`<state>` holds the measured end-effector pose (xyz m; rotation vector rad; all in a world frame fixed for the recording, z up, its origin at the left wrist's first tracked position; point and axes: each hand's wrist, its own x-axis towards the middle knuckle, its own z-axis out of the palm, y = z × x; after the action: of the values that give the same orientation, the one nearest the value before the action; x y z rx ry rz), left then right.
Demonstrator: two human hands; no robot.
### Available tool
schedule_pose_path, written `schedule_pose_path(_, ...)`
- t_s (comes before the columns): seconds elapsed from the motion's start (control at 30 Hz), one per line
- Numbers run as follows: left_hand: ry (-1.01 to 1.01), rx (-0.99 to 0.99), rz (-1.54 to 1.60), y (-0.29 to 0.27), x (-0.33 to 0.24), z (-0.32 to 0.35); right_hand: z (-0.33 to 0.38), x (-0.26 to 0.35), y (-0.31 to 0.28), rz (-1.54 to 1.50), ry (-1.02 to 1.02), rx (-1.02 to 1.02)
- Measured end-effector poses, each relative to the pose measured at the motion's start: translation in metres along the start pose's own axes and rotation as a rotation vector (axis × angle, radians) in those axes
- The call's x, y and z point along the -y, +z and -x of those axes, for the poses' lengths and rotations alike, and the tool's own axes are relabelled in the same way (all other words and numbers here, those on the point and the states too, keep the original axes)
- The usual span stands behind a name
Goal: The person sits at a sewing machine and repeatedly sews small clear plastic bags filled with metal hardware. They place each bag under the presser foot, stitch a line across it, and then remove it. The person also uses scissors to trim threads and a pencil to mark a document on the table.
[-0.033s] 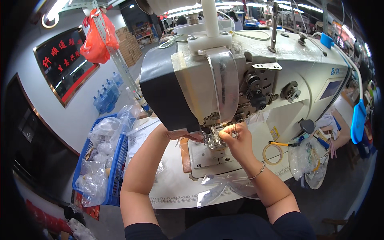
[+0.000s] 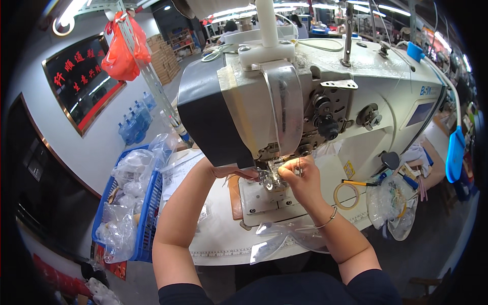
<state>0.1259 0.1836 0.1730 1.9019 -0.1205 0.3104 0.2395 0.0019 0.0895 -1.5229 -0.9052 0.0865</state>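
At the sewing machine (image 2: 394,81), needle-area fingerwork appears underway, right hand (image 2: 305,179) pinched, left hand (image 2: 231,172) indeterminable; next move requires steadiness.

A white sewing machine (image 2: 325,104) stands upright, dark cover (image 2: 208,112) at left.

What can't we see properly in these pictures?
All in the head view:
Part of the left hand: hidden by the sewing machine's dark cover.
Exactly what the right hand touches: too small, with glare.
Inside the red plastic bag: its opaque plastic hides it.
What's inside the blue basket: crumpled, shiny clear plastic obscures it.
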Motion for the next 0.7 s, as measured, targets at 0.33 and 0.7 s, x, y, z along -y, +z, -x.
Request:
schedule_pose_path(0.33, -0.244, -0.045, 0.079, 0.004, -0.006, 0.0, -0.007, -0.023, 0.008, -0.093, 0.058, -0.007)
schedule_pose_path(0.7, -0.532, -0.034, 0.195, 0.005, 0.012, 0.005, -0.004, -0.008, 0.001, -0.072, -0.012, -0.016)
